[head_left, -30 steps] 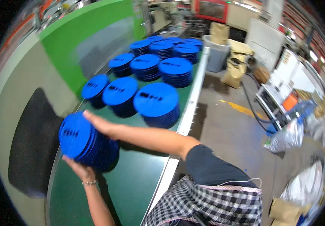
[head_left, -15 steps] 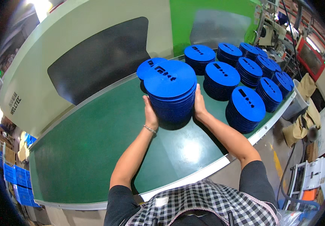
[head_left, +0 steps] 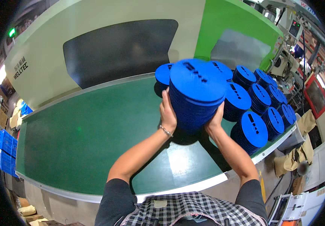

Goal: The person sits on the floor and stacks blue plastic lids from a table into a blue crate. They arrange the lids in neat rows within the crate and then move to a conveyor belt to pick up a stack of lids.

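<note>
A tall stack of round blue plastic discs (head_left: 196, 84), with dark cut-outs in the top one, is clasped between my two hands over the green table. My left hand (head_left: 167, 112) presses flat against its left side, wearing a chain bracelet at the wrist. On the opposite side my right hand (head_left: 216, 116) grips the lower part, its fingertips partly hidden. The stack leans slightly and a shadow lies below it; its bottom looks lifted off the surface. Just behind stands a lower pile of blue discs (head_left: 163, 74), partly covered by the held stack.
Several more stacks of blue discs (head_left: 249, 130) stand in rows on the right of the green table (head_left: 76, 139). A beige and green machine (head_left: 121, 49) rises along the far edge. Blue crates (head_left: 4, 145) are at far left, a white bin (head_left: 296, 141) beyond the table's right end.
The held stack has come up closer and tilted, with both hands still around it. My view has shifted left, so the table and the other stacks appear farther right.
</note>
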`<move>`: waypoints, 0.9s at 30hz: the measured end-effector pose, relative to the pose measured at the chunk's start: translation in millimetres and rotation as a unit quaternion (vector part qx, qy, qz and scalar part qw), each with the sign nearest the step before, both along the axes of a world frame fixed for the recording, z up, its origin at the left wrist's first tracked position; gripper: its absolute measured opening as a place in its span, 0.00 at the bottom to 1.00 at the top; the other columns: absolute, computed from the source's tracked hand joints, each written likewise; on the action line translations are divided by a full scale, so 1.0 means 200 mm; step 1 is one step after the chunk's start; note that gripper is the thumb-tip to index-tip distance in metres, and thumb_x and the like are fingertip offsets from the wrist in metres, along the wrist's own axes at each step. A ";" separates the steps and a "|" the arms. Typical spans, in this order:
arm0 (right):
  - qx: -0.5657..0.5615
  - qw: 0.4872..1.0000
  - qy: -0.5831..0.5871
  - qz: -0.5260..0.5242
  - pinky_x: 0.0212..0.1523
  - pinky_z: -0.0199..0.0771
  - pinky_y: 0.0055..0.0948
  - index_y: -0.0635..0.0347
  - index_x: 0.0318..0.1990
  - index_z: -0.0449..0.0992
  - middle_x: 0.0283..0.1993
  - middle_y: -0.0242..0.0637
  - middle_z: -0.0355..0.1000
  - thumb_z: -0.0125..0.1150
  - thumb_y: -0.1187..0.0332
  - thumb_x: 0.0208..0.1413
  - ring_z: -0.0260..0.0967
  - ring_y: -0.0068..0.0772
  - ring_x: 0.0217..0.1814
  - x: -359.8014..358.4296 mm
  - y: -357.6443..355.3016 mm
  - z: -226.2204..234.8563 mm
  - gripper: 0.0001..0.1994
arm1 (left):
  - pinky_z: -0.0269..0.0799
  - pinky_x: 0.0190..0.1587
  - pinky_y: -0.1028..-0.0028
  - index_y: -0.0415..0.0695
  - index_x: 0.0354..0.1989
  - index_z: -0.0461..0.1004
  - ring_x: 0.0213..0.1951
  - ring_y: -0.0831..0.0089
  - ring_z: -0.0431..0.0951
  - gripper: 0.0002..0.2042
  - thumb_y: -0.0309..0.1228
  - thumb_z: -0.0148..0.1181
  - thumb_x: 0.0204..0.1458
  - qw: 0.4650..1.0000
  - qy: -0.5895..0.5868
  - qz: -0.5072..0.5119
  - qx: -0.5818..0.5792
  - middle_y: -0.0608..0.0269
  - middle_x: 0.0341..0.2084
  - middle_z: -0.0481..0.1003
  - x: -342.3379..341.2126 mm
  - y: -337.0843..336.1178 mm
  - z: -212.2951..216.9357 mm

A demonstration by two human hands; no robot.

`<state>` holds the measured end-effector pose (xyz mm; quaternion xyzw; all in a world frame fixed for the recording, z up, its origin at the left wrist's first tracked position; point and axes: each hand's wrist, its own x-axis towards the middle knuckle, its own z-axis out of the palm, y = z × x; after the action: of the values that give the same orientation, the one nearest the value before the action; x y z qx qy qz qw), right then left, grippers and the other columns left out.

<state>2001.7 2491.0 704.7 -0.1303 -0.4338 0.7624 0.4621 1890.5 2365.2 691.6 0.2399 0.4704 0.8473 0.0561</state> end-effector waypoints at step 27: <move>0.024 0.997 -0.051 0.050 0.64 0.66 0.35 0.56 0.61 0.77 0.59 0.32 0.77 0.46 0.43 0.73 0.70 0.30 0.59 -1.05 0.53 0.18 0.27 | 0.61 0.67 0.66 0.34 0.69 0.69 0.63 0.67 0.71 0.45 0.69 0.34 0.68 0.994 0.019 0.011 -0.111 0.59 0.64 0.73 -1.06 0.35 0.12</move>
<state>1791.5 2596.6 739.7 -0.1357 -0.4811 0.7663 0.4037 1679.1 2434.8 715.3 0.2429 0.5656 0.7855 0.0638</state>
